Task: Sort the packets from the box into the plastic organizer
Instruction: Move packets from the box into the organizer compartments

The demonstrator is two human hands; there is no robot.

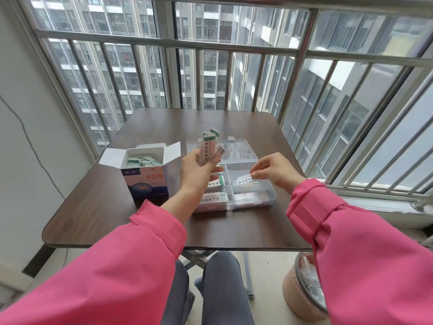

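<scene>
The person sits at a dark table (140,221) set against a barred window (234,66), both arms in pink sleeves (140,254). The left hand (195,168) is raised over the organizer (243,160) and grips a fanned bundle (209,146) of packets, their ends standing upward above the fingers. The right hand (274,171) hangs over the organizer's right side, thumb and forefinger pinching one packet (242,178) by its end — the strip points left and sits just above a right-hand compartment, not yet laid down. The organizer is clear plastic, lid open and lying flat behind it; packets lie in the near-left compartments (214,198) and in the near-right one (250,197). Whether the far compartments hold anything cannot be told. The box (146,181) stands left of the organizer, just beside it, flaps open, with more packets showing inside at the top. On the floor to the right, below the table edge, stands a lined bin (302,289).
</scene>
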